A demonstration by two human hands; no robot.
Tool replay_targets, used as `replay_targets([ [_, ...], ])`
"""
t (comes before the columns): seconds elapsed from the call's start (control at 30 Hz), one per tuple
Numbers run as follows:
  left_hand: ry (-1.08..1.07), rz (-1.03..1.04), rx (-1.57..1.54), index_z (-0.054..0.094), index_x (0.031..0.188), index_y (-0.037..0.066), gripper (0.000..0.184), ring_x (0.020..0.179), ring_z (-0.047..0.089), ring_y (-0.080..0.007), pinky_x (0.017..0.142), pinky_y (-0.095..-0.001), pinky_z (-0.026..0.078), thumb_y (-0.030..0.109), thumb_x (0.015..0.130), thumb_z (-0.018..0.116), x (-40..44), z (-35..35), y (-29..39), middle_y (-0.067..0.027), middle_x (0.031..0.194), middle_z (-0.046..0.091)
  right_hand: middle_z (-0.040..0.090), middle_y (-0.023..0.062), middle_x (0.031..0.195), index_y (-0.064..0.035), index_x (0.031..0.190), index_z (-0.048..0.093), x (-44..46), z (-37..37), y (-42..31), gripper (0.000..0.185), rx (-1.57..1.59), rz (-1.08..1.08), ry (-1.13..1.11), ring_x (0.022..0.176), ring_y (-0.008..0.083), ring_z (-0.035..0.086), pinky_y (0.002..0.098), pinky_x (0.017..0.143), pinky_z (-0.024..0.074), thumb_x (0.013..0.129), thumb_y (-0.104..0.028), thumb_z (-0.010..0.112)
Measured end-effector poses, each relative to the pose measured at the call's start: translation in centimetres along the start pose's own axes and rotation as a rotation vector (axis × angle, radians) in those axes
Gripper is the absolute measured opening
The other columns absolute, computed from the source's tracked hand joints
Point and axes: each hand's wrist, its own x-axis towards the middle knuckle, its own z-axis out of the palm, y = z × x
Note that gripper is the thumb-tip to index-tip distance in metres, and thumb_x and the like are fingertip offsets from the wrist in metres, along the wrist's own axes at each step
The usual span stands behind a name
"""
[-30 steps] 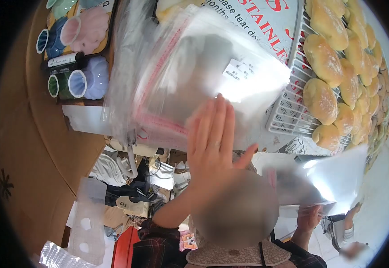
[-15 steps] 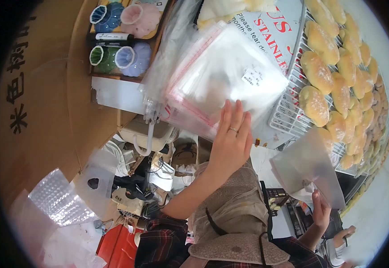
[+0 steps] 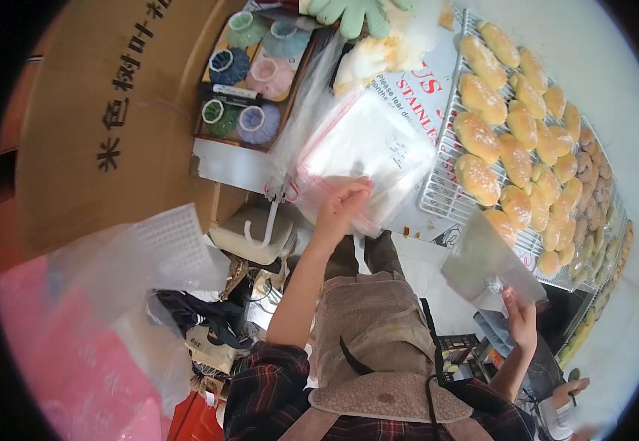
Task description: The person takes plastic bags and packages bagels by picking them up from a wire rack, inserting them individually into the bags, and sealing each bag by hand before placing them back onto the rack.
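Note:
A stack of clear plastic bags (image 3: pixel 385 143) with a pink-edged strip lies on the printed steel-coloured surface. My left hand (image 3: pixel 343 208) is at the stack's near edge, fingers drawn together in a pinch on a bag there; how many layers it grips is hidden. Off to the right, my right hand (image 3: pixel 523 323) holds a translucent frosted plastic bag (image 3: pixel 481 253) by its lower corner, thumb on the near side. That bag hangs beside the wire rack (image 3: pixel 437 197) of bread rolls (image 3: pixel 479 140).
A tray of small coloured fluted cups (image 3: pixel 259 123) and a marker stands beside a large cardboard box (image 3: pixel 77 147). An umbrella (image 3: pixel 266 229) hooks over the edge. A green glove (image 3: pixel 356 15) lies at the back. Another person's hand (image 3: pixel 571 389) shows at lower right.
My left hand has gone from lying flat on the bag stack to pinching at its near edge. My right hand still holds the frosted bag. The camera view has shifted.

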Motion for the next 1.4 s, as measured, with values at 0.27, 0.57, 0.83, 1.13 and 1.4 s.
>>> replay_targets([
  [0.27,0.500,0.340,-0.115,0.049,0.111,0.000,0.023,0.080,0.065,-0.0175,0.068,-0.0270,0.053,0.018,0.098,0.050,-5.5,-1.6,5.8,-0.0157,0.111,0.063,0.064,0.0153,0.090,0.0011,0.107,0.062,2.6,-1.4,-4.6,0.029,-0.151,-0.224,-0.372,0.084,0.0208,0.060,0.0318,0.077,0.0463,0.094,-0.024,0.057],
  [0.57,0.785,0.291,0.042,0.046,0.108,0.005,0.015,0.051,0.045,-0.0045,0.043,-0.0181,0.035,0.012,0.097,0.052,-19.0,-5.2,4.1,-0.0061,0.089,0.058,0.056,0.0248,0.116,0.0070,0.114,0.053,33.2,15.7,-11.5,0.056,-0.594,-0.532,-0.415,0.112,0.0364,0.054,0.0427,0.094,0.0417,0.075,-0.027,0.073],
  [0.83,0.397,0.295,0.302,0.048,0.124,0.003,0.036,0.088,0.061,-0.0104,0.073,-0.0234,0.049,0.004,0.090,0.059,-20.9,2.3,9.8,-0.0092,0.113,0.065,0.048,0.0211,0.131,-0.0009,0.134,0.040,10.6,13.0,-12.2,0.064,-0.155,-0.819,-0.051,0.117,0.0347,0.051,0.0437,0.096,0.0434,0.078,-0.011,0.070],
  [1.13,-0.570,0.745,0.592,0.065,0.107,0.002,0.028,0.094,0.065,-0.0202,0.081,-0.0315,0.053,0.008,0.080,0.070,-24.8,25.0,7.1,-0.0101,0.110,0.067,0.033,0.0173,0.148,-0.0010,0.143,0.031,-12.9,4.8,5.6,0.052,1.002,-0.558,-0.040,0.129,0.0240,0.043,0.0372,0.104,0.0403,0.094,-0.004,0.050],
  [1.4,-1.025,1.043,1.009,0.055,0.125,0.001,0.055,0.124,0.050,-0.0306,0.103,-0.0447,0.040,0.015,0.075,0.074,-31.9,45.6,-3.5,-0.0146,0.126,0.058,0.049,0.0163,0.136,0.0026,0.142,0.031,-25.2,-8.7,21.0,0.056,1.465,-0.315,0.392,0.117,0.0262,0.054,0.0369,0.098,0.0422,0.103,-0.037,0.030],
])
